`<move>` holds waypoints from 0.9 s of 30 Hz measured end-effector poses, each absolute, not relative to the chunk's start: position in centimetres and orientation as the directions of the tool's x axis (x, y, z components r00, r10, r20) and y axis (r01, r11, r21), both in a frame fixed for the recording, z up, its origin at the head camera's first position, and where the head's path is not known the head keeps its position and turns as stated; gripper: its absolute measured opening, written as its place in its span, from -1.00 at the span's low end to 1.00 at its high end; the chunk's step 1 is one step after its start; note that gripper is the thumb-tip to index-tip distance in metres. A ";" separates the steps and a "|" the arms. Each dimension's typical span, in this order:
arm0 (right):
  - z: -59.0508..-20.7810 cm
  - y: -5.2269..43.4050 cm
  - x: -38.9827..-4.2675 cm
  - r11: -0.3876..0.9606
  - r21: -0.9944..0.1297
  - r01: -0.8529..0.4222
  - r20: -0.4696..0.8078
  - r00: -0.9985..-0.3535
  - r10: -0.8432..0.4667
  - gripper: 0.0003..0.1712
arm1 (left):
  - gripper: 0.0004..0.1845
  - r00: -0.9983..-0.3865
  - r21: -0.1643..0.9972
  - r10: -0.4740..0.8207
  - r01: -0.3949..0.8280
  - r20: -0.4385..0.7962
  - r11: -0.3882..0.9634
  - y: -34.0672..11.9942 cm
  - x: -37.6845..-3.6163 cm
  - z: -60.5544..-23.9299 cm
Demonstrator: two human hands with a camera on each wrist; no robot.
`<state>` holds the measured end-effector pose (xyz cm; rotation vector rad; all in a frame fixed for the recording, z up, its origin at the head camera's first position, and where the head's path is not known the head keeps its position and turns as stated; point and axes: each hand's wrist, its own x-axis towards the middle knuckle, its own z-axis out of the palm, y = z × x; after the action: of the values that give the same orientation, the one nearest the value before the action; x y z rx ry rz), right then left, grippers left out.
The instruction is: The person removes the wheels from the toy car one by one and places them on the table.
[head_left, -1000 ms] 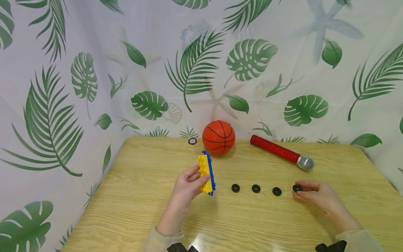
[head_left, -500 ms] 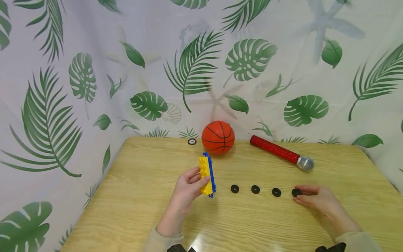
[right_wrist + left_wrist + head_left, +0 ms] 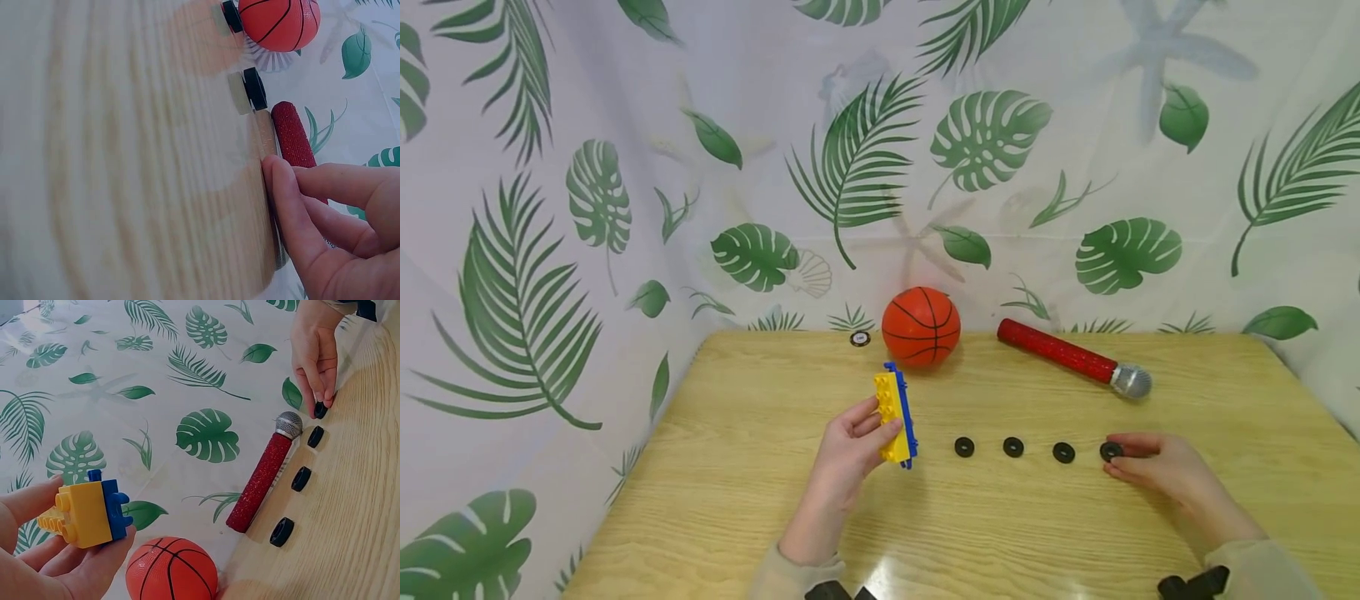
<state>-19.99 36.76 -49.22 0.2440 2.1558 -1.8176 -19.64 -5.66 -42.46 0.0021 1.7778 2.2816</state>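
Note:
My left hand (image 3: pixel 850 446) grips a yellow and blue toy brick block (image 3: pixel 896 416) and holds it upright just above the wooden table (image 3: pixel 737 467). The left wrist view shows the block (image 3: pixel 87 512) between thumb and fingers. A row of small black rings lies to its right. My right hand (image 3: pixel 1153 467) rests on the table and pinches the rightmost black ring (image 3: pixel 1111 451) with its fingertips, as the left wrist view also shows at the ring (image 3: pixel 320 410). In the right wrist view the right hand (image 3: pixel 325 231) hides that ring.
Three more black rings (image 3: pixel 1012 447) lie in a line between the hands. An orange toy basketball (image 3: pixel 921 326) and a red toy microphone (image 3: pixel 1071 360) lie at the table's back edge. A small round disc (image 3: pixel 860 337) lies left of the ball. A leaf-print cloth (image 3: pixel 625 208) hangs behind.
Almost nothing has moved. The right hand shifted very slightly at the rightmost ring; the left hand keeps the block in the same place.

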 end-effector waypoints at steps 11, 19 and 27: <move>-48.9 36.2 -19.7 0.376 -0.887 0.267 -0.287 -0.958 0.004 -0.28 | -0.37 -0.968 0.958 0.194 -0.198 -0.158 -0.206 -5.6 -19.8 -42.2; -46.8 35.6 -19.6 0.495 -0.858 0.139 -0.152 -0.988 0.013 -0.32 | -0.37 -0.966 0.960 0.226 -0.175 -0.125 -0.217 -6.0 -19.8 -41.9; -43.4 31.7 -19.1 0.468 -0.884 0.016 -0.032 -0.999 -0.028 -0.37 | -0.37 -0.954 0.967 0.252 -0.202 -0.159 -0.156 -6.0 -19.8 -42.1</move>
<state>-19.14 31.71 -43.41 -0.0108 2.6550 -1.5993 -19.79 -5.97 -42.05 0.0568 1.8169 2.1838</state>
